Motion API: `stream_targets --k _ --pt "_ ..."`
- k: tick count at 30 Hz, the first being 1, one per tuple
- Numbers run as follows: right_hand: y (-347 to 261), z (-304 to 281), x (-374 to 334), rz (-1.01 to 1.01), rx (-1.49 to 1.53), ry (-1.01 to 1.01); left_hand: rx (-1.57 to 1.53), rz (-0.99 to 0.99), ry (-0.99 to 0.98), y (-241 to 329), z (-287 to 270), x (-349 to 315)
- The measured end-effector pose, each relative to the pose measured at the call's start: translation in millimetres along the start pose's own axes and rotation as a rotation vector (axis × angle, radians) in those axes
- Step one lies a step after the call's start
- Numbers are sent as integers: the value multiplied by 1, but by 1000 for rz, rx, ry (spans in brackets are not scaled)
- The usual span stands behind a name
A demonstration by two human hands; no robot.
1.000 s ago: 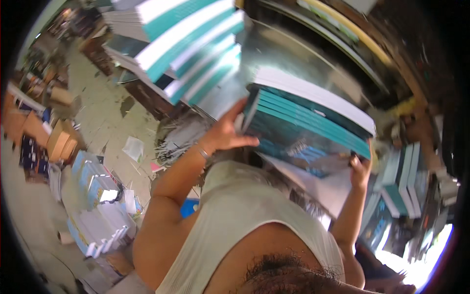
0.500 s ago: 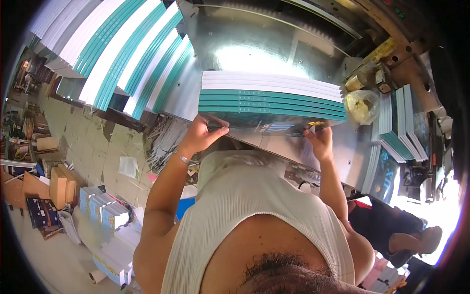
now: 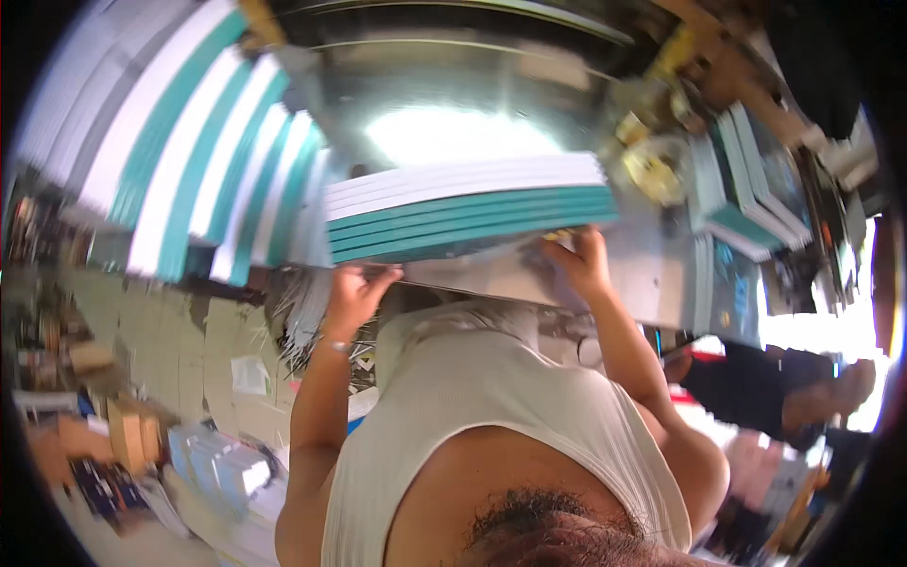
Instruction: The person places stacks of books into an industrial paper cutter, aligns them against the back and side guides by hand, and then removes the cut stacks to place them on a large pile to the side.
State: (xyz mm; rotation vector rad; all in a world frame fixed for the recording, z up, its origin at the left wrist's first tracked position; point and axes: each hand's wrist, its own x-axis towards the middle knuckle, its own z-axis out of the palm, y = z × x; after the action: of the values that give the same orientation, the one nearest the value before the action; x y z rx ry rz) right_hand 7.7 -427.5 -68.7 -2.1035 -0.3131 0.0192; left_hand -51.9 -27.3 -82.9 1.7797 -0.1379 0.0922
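Left hand (image 3: pixel 354 300) and right hand (image 3: pixel 583 263) have fingers clamped on the near side of a teal-and-white book stack (image 3: pixel 470 210) over the shiny metal worktop (image 3: pixel 642 253); larger book piles (image 3: pixel 179 142) line its left, and paper scraps (image 3: pixel 249 375) litter the tiled floor (image 3: pixel 215 350).

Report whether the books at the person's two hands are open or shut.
Shut: the books lie stacked, white and teal edges in close parallel bands, no pages spread.

Cannot fully see the left hand (image 3: pixel 351 302) or right hand (image 3: pixel 583 265), partly hidden by the stack of books (image 3: pixel 468 210). Cannot count the blurred book rows (image 3: pixel 179 118), cut off at left, nor identify the plastic bag's (image 3: pixel 657 170) contents.
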Motion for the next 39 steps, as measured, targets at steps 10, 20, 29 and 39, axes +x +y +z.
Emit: stream_targets --k 10,20,29,39 --pt "-71 -40 44 -327 602 92 265 269 259 132 -38 -45" --pt "-390 -30 305 -880 688 -223 136 442 736 313 -162 -41" --pt "-526 110 412 -460 465 -915 -182 5 795 362 -247 -4" --pt "-522 112 416 -655 221 -720 -122 -77 693 334 -260 -40"
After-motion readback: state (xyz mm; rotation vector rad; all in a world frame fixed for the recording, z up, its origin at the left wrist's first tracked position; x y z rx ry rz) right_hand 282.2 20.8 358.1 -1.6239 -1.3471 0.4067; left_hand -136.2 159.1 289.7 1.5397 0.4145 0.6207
